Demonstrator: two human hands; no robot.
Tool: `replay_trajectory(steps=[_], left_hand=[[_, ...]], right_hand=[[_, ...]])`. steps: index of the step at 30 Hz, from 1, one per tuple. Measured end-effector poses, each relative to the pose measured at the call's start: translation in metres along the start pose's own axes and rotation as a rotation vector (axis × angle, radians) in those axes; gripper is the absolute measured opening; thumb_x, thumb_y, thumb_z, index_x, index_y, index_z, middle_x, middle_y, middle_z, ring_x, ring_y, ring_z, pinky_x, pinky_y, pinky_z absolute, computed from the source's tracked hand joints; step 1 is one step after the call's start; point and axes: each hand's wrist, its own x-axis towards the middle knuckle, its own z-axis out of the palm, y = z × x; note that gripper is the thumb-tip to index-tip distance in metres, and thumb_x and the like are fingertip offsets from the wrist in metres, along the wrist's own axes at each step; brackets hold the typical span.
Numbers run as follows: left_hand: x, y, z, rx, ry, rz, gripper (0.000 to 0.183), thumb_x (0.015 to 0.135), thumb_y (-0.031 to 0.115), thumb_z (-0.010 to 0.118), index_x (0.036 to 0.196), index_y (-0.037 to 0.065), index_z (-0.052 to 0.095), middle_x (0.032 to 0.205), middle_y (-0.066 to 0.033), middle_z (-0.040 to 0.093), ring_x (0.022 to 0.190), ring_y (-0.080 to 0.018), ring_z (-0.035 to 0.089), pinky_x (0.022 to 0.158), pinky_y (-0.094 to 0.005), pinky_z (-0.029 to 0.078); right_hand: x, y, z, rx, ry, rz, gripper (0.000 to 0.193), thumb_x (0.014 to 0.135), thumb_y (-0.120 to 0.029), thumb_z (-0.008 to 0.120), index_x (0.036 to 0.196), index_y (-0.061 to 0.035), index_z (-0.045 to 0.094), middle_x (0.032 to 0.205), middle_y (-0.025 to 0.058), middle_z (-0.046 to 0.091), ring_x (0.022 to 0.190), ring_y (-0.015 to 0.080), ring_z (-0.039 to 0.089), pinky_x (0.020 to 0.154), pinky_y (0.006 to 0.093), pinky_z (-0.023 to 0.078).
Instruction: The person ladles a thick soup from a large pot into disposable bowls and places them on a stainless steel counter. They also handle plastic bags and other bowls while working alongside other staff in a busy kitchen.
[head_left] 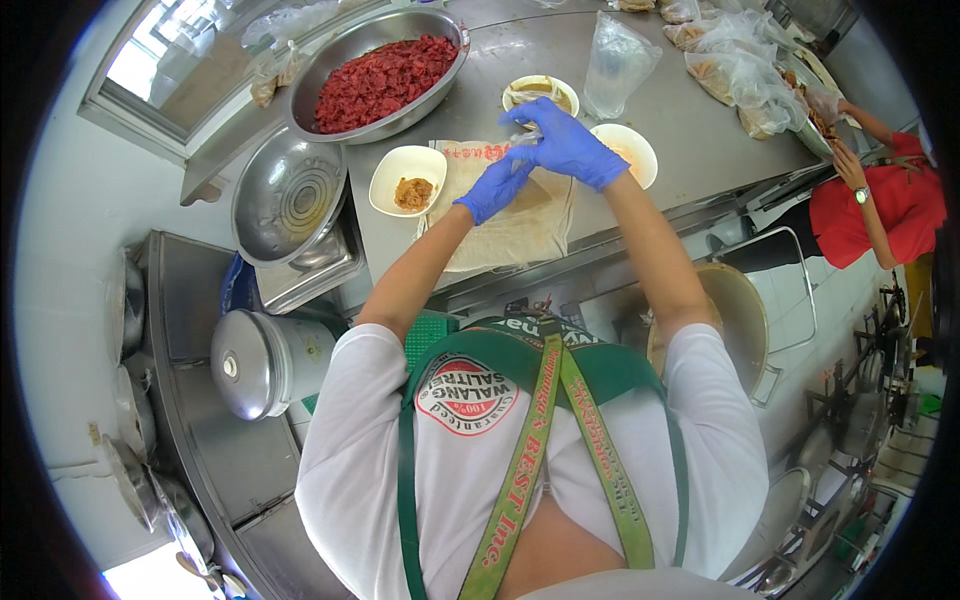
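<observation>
Two hands: both ours, blue gloves, meeting over the steel table [640, 120].
Left hand [495, 188]: fingers curled, tips pinching something pale; we can't tell exactly what, glove hides it.
Right hand [565, 143]: fingers bent and closed over a bit of clear plastic [527, 137] crumpled at the fingertips; most of it is covered by the glove.
Wrapper sheet [530, 225]: thin tan sheet lying flat right under both sets of fingers, on a printed paper; its near edge droops off the table lip.
Filling bowl [408, 180]: white, brownish lump inside, just left of our left fingers.
Far bowl [540, 93]: white, just beyond the right fingertips, contents hard to make out.
Right bowl [632, 152]: white, partly hidden behind our right wrist.
Red meat basin [378, 75]: big steel bowl, beyond and left of the fingers.
Plastic bag [615, 65]: clear, upright, beyond the right fingers.
Other person [880, 200]: red shirt, far right, partly cut by the rim.
</observation>
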Motion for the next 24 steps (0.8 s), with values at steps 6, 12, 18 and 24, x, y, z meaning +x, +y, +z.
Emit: replay_trajectory(steps=[6,12,18,24], left_hand=[[0.011,0.013,-0.026,-0.024,-0.191,-0.032,0.028,0.100,0.024,0.046,0.114,0.004,0.059,0.104,-0.0038,0.060,0.096,-0.0131,0.051,0.092,-0.0291,0.040],[0.013,0.049,-0.053,-0.156,-0.277,-0.058,0.031,0.098,0.025,0.048,0.112,0.001,0.063,0.099,-0.0025,0.063,0.092,-0.0123,0.052,0.091,-0.0296,0.041],[0.011,0.057,-0.075,0.041,-0.354,-0.107,0.024,0.095,0.015,0.052,0.107,0.001,0.066,0.095,-0.0042,0.068,0.087,-0.0123,0.056,0.086,-0.0279,0.045],[0.013,0.111,-0.071,0.275,-0.519,-0.368,0.019,0.090,0.016,0.059,0.096,0.002,0.071,0.095,-0.0048,0.070,0.086,-0.0118,0.061,0.084,-0.0281,0.047]], right_hand=[[0.006,-0.008,-0.012,0.462,-0.271,0.519,0.014,0.083,-0.010,0.066,0.093,-0.0003,0.065,0.075,0.0089,0.064,0.060,0.0160,0.061,0.060,0.0270,0.050],[0.010,-0.018,-0.011,0.497,-0.268,0.457,0.007,0.085,-0.005,0.064,0.084,0.0018,0.062,0.070,0.0075,0.063,0.053,0.0116,0.056,0.054,0.0251,0.047],[-0.025,-0.016,-0.001,0.260,0.061,0.273,0.005,0.083,-0.004,0.066,0.087,-0.0024,0.067,0.078,0.0054,0.064,0.071,0.0120,0.058,0.068,0.0270,0.048],[-0.080,-0.024,-0.018,0.377,0.107,0.379,0.005,0.080,-0.003,0.068,0.085,-0.0019,0.069,0.081,0.0036,0.062,0.077,0.0113,0.058,0.072,0.0264,0.047]])
